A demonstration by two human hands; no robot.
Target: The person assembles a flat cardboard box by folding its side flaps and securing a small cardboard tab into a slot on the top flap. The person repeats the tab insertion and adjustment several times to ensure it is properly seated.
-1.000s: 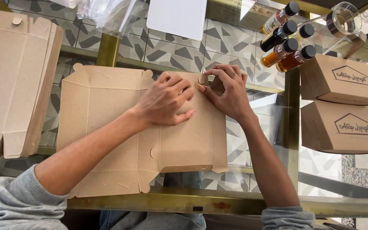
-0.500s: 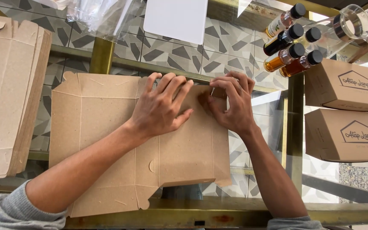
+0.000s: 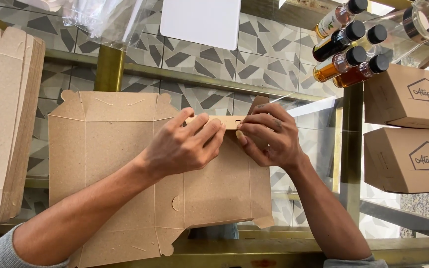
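A flat brown cardboard box blank (image 3: 110, 154) lies on a glass table with brass-coloured bars. My left hand (image 3: 182, 146) rests on the blank's middle, its fingertips pinching the far flap (image 3: 228, 121). My right hand (image 3: 269, 136) pinches the same narrow flap from the right side and holds it raised off the table. The flap stands folded up along its crease between both hands.
A stack of flat box blanks (image 3: 3, 119) lies at the left. Two folded brown boxes (image 3: 408, 129) stand at the right, behind them several small bottles (image 3: 348, 44) and a glass jar (image 3: 425, 20). A white sheet (image 3: 199, 22) and clear plastic bag (image 3: 100, 20) lie at the far edge.
Both hands went from pressing flat on the blank to pinching its far flap and lifting it upright. The blank has shifted slightly toward me.
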